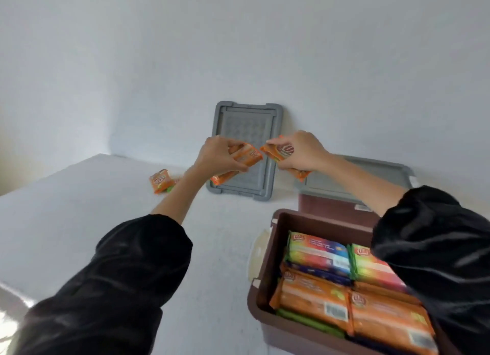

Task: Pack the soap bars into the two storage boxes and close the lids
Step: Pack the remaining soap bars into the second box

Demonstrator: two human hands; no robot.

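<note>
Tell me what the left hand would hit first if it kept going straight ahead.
Probably the grey lid leaning on the wall; the left hand, holding soap, points at it. Depth is unclear.

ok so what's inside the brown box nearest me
The near brown box holds wrapped soap bars, orange, green and multicoloured, packed flat in layers. The right sleeve covers its right side, and lower layers are hidden.

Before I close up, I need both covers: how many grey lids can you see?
2. One grey lid leans upright against the wall behind the hands; the other grey lid lies on the far brown box, partly hidden by the right arm.
</note>
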